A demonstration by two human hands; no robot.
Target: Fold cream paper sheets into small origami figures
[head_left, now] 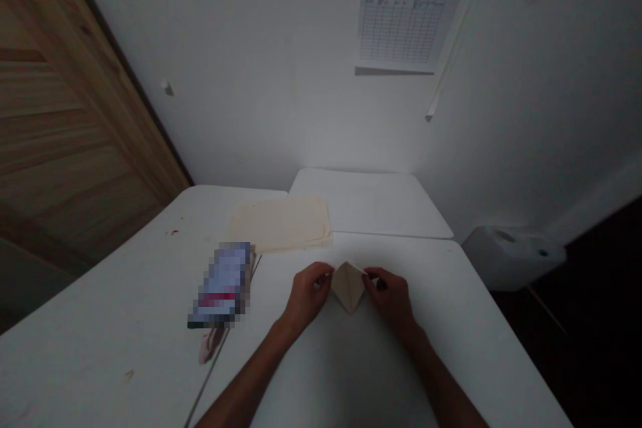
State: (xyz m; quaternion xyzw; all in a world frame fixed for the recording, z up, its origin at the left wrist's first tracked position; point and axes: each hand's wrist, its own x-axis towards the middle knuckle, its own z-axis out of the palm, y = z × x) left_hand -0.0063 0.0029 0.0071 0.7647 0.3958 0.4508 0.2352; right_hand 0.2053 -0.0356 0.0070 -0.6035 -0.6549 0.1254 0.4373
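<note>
Between my two hands is a small piece of folded beige paper (348, 286), roughly diamond-shaped with a crease down its middle and its lower point toward me. My left hand (308, 287) pinches its left corner between thumb and fingers. At the right corner, my right hand (388, 291) has a similar pinch. The paper is over the white table, close to its surface; whether it touches the surface I cannot tell.
Beige sheets (281, 222) lie beyond my left hand. Left of them toward me is a pixelated object (221, 284) with a pinkish strap (210, 342). A white container (511, 257) stands off the table's right side. Seams run between the white table sections (371, 200).
</note>
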